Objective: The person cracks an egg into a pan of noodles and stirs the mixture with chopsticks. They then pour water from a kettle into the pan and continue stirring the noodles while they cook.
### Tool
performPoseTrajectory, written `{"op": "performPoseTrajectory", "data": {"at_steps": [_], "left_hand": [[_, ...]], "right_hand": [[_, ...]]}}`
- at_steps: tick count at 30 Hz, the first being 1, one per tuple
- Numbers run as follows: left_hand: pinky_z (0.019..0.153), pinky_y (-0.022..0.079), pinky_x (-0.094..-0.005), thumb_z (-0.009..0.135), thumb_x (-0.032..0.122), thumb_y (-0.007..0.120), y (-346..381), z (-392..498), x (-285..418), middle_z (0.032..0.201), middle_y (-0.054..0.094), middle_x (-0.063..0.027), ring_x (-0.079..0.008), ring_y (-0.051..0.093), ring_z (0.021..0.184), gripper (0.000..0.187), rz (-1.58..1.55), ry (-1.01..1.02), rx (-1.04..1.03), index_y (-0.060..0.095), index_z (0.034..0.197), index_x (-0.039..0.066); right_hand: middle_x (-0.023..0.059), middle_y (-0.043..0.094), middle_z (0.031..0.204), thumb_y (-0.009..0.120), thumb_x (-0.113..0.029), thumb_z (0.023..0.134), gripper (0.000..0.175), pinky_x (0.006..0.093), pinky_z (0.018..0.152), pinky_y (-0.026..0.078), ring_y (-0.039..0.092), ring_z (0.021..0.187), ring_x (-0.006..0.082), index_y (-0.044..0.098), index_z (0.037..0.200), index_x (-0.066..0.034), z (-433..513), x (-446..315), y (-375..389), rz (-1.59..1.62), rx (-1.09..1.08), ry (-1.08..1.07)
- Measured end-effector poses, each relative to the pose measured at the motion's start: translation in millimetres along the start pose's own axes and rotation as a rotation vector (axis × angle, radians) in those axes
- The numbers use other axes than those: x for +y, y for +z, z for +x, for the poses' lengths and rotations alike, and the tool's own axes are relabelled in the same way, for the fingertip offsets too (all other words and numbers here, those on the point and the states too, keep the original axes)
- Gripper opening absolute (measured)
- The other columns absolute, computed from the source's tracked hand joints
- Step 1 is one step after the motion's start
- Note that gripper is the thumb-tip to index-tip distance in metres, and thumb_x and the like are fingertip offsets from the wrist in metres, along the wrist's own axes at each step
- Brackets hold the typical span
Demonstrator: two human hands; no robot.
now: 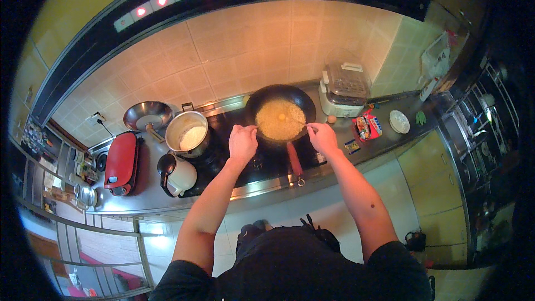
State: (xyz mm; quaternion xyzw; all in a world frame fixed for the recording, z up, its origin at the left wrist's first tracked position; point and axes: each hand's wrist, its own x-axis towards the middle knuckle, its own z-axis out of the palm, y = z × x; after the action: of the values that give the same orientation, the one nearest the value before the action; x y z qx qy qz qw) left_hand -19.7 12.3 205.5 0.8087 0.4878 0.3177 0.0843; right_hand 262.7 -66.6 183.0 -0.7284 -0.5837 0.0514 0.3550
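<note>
A dark wok with a red handle stands on the black cooktop. Pale yellow food in liquid, perhaps noodles, fills its bottom, with a round egg yolk near the middle. My right hand, at the wok's right rim, pinches a thin light stick, perhaps a chopstick, that points into the food. At the lower left rim is my left hand, its fingertips pinched together; whether something thin is between them is unclear. A whole brown egg lies on the counter to the right.
Left of the wok are a pot with pale contents, an electric kettle, a steel pan and a red appliance. On the right stand a lidded white appliance, a red food packet and a patterned bowl.
</note>
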Motion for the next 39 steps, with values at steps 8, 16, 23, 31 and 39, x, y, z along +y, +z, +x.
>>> {"op": "performPoseTrajectory", "data": {"at_steps": [8,16,23,31,39], "left_hand": [[0.088,0.052,-0.0421,0.092,0.016,0.066,-9,-7,23,0.09,0.073,-0.0137,-0.0321,0.062,0.095,0.018,-0.092,0.048,0.027,0.077,0.1,0.004],[0.083,0.052,-0.0401,0.094,0.019,0.067,-16,-15,20,0.084,0.067,-0.0138,-0.031,0.062,0.092,0.019,-0.124,0.064,0.053,0.078,0.104,0.007],[0.086,0.052,-0.0408,0.094,0.018,0.066,-18,-19,15,0.088,0.069,-0.0152,-0.0323,0.062,0.094,0.021,-0.115,0.001,0.016,0.078,0.106,0.006],[0.087,0.052,-0.0412,0.094,0.018,0.066,-18,-20,17,0.089,0.069,-0.0156,-0.0326,0.063,0.095,0.021,-0.12,0.008,0.012,0.077,0.107,0.006],[0.082,0.052,-0.0405,0.095,0.021,0.067,-20,-26,11,0.084,0.066,-0.0131,-0.0312,0.061,0.093,0.02,-0.134,-0.042,0.052,0.078,0.106,0.008]], "right_hand": [[0.0131,0.076,0.101,0.065,-0.027,0.095,0.024,0.0429,0.089,0.053,0.066,0.099,0.0325,0.079,0.108,-0.0111,3,-24,3,0.026,-0.132,-0.004],[0.0161,0.073,0.099,0.066,-0.029,0.095,0.026,0.043,0.091,0.053,0.065,0.102,0.0323,0.079,0.11,-0.0128,-3,-24,3,-0.027,-0.239,0.009],[0.018,0.073,0.099,0.066,-0.031,0.093,0.027,0.0427,0.091,0.052,0.066,0.102,0.0336,0.08,0.108,-0.0126,-4,-21,-5,-0.008,-0.254,0.029],[0.0189,0.073,0.097,0.066,-0.031,0.093,0.026,0.0425,0.089,0.053,0.068,0.097,0.0328,0.08,0.104,-0.0111,-5,-19,-11,0.005,-0.225,-0.013],[0.0143,0.076,0.087,0.062,-0.029,0.094,0.026,0.0423,0.08,0.055,0.07,0.087,0.0317,0.079,0.099,-0.0095,11,-8,-18,0.197,0.031,0.083]]}}
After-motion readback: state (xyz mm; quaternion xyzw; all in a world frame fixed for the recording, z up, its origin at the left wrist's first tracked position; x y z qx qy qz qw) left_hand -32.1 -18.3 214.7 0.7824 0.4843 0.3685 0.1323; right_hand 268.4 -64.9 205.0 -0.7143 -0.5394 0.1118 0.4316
